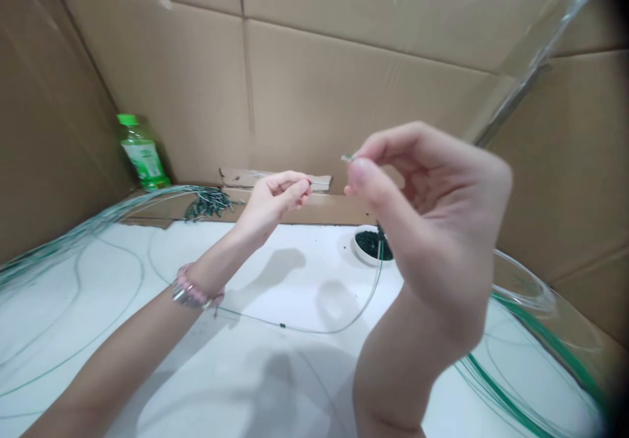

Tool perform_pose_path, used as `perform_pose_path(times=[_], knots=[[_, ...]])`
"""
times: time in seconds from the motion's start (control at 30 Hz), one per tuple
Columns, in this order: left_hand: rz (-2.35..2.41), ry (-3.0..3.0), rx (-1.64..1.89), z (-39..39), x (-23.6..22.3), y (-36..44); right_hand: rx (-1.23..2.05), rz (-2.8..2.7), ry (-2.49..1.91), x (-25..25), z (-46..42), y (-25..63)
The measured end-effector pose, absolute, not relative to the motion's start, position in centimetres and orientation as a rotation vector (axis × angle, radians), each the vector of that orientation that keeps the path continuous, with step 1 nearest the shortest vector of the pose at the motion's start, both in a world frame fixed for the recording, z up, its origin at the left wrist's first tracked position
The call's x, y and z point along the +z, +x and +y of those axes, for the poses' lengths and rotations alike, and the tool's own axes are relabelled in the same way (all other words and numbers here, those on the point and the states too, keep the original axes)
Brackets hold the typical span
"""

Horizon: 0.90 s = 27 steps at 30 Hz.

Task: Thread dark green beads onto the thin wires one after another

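Note:
My right hand (427, 228) is raised close to the camera, thumb and forefinger pinched on a thin green line, whose pale tip (346, 159) pokes out past the fingers. Below that hand hangs a line (339, 330) that curves left over the white table, with a small dark bead-like piece (282, 325) on it. My left hand (275, 203), farther off, is closed in a pinch. Something small and dark shows at its fingertips, with a thin pale stem pointing right; its kind is unclear. A white bowl (358, 252) of tiny dark green pieces stands behind the right hand.
Cardboard walls (383, 97) enclose the white table (216, 372). At the back left stand a green bottle (143, 156) and a bundle of green lines with dark tips (209, 202). Coiled clear line (525, 287) and green strands (511, 398) lie at right.

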<state>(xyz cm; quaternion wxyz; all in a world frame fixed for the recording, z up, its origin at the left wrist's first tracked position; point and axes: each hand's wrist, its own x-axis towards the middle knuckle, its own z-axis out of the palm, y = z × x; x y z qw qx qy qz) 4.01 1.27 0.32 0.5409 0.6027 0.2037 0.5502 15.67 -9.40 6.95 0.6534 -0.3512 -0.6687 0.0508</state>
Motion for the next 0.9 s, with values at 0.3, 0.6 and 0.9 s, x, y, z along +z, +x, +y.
perform_pose_path(times=[0.3,0.6,0.9], knots=[[0.091,1.194,1.352,-3.6,3.6,-1.0,0.138,-1.599,-0.758,5.2,-8.5,11.2],[0.034,1.12,1.263,-3.9,3.9,-1.1,0.104,-1.531,-0.723,4.8,-8.8,10.4],[0.003,1.243,1.272,-3.8,3.6,-1.4,0.033,-1.517,-0.68,4.6,-8.7,10.3]])
